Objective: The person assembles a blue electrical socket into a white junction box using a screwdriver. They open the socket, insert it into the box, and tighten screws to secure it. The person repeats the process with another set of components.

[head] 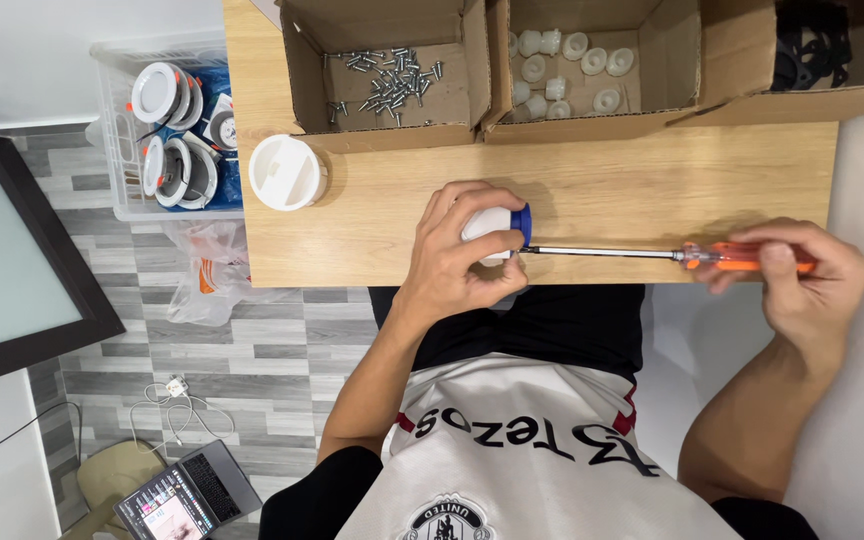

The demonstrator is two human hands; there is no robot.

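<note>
— Holding anything at the moment?

— Yes, both of mine are busy. My left hand (462, 260) is wrapped tight around a small white fitting with a blue cap (500, 228), just left of the frame's centre, over the near edge of the wooden table (592, 190). My right hand (802, 275), at the right of the frame, is closed on the orange handle of a screwdriver (672, 255); its thin metal shaft runs level to the left and the tip meets the fitting at the blue end.

— And around them?

— A white round cup-shaped part (287, 172) stands on the table to the upper left of my left hand, well apart. Along the top edge sit open cardboard boxes: one with loose screws (387, 80), one with small white plastic pieces (567, 70), one with black parts (812, 45). A clear bin of round white lamp housings (177, 130) sits on the floor at upper left.
</note>
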